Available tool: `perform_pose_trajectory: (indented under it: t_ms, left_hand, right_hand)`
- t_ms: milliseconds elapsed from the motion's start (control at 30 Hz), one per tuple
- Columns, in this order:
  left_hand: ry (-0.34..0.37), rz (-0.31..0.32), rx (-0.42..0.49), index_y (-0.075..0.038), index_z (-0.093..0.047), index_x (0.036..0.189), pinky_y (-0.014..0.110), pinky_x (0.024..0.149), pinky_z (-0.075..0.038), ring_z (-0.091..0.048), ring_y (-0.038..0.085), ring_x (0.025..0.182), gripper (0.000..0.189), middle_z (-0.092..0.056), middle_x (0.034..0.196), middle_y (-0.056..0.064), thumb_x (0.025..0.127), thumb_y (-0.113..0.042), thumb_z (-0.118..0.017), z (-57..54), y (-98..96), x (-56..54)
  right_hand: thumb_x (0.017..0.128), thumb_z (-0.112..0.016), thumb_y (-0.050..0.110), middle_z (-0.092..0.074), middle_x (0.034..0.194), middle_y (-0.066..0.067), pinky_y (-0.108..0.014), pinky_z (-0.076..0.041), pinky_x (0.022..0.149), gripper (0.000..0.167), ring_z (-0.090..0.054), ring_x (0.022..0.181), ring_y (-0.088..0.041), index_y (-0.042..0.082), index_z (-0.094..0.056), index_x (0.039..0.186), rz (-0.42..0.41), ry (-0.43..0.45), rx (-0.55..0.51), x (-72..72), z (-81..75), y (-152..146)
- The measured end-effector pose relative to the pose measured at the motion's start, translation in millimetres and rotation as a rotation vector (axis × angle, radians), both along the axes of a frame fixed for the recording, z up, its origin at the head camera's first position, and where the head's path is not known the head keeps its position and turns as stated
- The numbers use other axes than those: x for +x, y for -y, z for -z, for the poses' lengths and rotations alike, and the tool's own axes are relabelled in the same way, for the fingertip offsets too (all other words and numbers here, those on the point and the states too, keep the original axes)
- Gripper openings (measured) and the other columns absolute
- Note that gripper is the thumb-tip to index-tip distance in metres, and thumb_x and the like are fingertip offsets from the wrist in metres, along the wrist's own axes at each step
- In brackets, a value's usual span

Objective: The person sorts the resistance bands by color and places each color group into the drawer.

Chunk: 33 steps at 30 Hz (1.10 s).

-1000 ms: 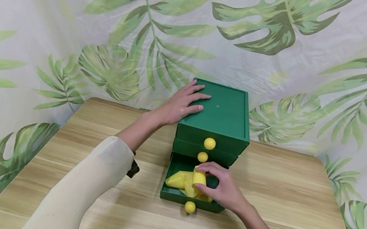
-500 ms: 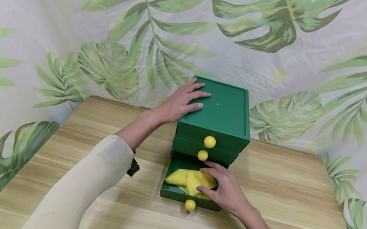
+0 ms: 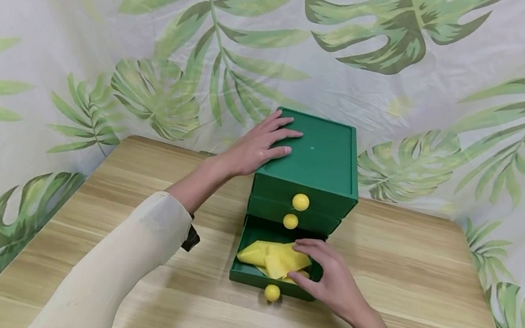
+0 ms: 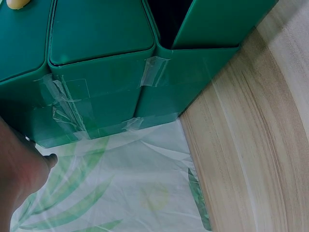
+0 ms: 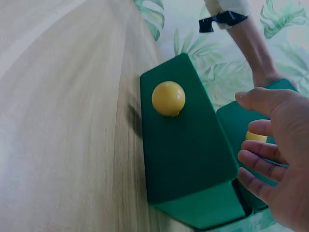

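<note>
A green cabinet of three stacked drawers stands on the table, its bottom drawer pulled out. Inside that drawer lie soft-looking yellow pieces, bunched together; their kind is unclear. My left hand rests with spread fingers on the left part of the cabinet's top; only a bit of it enters the left wrist view. Over the right side of the drawer hovers my right hand, fingers bent loosely and thumb apart, holding nothing. The right wrist view shows these relaxed fingers beside the drawer front.
Round yellow knobs stick out from the drawer fronts, the lowest knob toward me. Clear tape runs along the cabinet's side. Behind the wooden table hangs a leaf-patterned cloth.
A second ago my right hand pinched an upright yellow piece above the drawer. It has let go, the piece lies with the others, and the hand has drawn back slightly rightward. The left hand stays put.
</note>
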<state>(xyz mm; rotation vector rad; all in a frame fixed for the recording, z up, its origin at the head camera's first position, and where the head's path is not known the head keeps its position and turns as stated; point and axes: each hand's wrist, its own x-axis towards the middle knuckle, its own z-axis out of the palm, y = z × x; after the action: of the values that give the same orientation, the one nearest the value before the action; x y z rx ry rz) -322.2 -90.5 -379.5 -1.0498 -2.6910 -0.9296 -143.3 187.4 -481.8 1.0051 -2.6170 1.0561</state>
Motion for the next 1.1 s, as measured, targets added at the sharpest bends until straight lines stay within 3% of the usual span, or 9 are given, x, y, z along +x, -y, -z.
perform_pose_trajectory:
  t_ms: [133,400,533,667,900,1100]
  left_hand:
    - [0.000,0.005,0.008,-0.018,-0.051,0.159,0.049,0.132,-0.002,0.002,0.028,0.165,0.051,-0.024,0.175,0.012,0.113,-0.039,-0.048,-1.2,0.1,-1.0]
    - [0.000,0.005,0.010,-0.017,-0.051,0.159,0.050,0.132,-0.001,0.002,0.029,0.165,0.051,-0.024,0.175,0.013,0.113,-0.038,-0.049,-3.2,0.4,0.1]
    - [0.000,0.010,0.007,-0.016,-0.051,0.159,0.051,0.132,-0.002,0.001,0.030,0.165,0.051,-0.024,0.175,0.013,0.113,-0.038,-0.049,-3.8,-0.2,1.8]
    - [0.001,0.011,0.008,-0.016,-0.052,0.159,0.052,0.132,-0.003,0.000,0.030,0.165,0.051,-0.024,0.175,0.013,0.113,-0.038,-0.049,-3.9,-0.5,3.1]
    - [-0.004,0.008,0.011,-0.016,-0.052,0.159,0.052,0.132,-0.003,0.000,0.031,0.165,0.051,-0.025,0.174,0.014,0.113,-0.037,-0.049,-2.3,-0.6,2.2]
    - [0.004,0.011,0.014,-0.016,-0.051,0.159,0.052,0.132,-0.002,0.001,0.030,0.165,0.051,-0.024,0.175,0.013,0.113,-0.037,-0.049,-1.4,-0.6,2.1]
  right_hand:
    - [0.086,-0.092,0.025,-0.071,0.128,0.001,-0.043,-0.059,0.097,0.046,-0.068,0.119,-0.019,0.007,-0.076,0.125,-0.006,-0.007,-0.022,9.5,-5.9,-1.4]
    - [0.082,-0.094,0.015,-0.074,0.117,-0.004,-0.040,-0.063,0.082,0.046,-0.071,0.099,-0.022,0.012,-0.076,0.124,-0.050,0.008,-0.082,31.7,-15.9,1.4]
    - [0.083,-0.093,0.013,-0.073,0.112,0.003,-0.036,-0.063,0.078,0.045,-0.069,0.092,-0.014,0.014,-0.075,0.124,-0.071,0.032,-0.106,42.2,-16.3,4.9]
    - [0.086,-0.091,0.015,-0.071,0.110,0.008,-0.031,-0.062,0.075,0.042,-0.066,0.090,-0.005,0.015,-0.074,0.124,-0.093,0.078,-0.114,50.2,-13.6,9.1]
    - [0.087,-0.090,0.016,-0.074,0.103,-0.001,-0.032,-0.063,0.074,0.040,-0.069,0.085,-0.013,0.006,-0.075,0.122,-0.074,0.136,-0.085,57.3,-2.6,15.5]
    - [0.089,-0.088,0.015,-0.076,0.102,-0.005,-0.029,-0.062,0.072,0.035,-0.071,0.082,-0.014,0.001,-0.075,0.119,-0.052,0.119,-0.087,61.8,9.2,19.1]
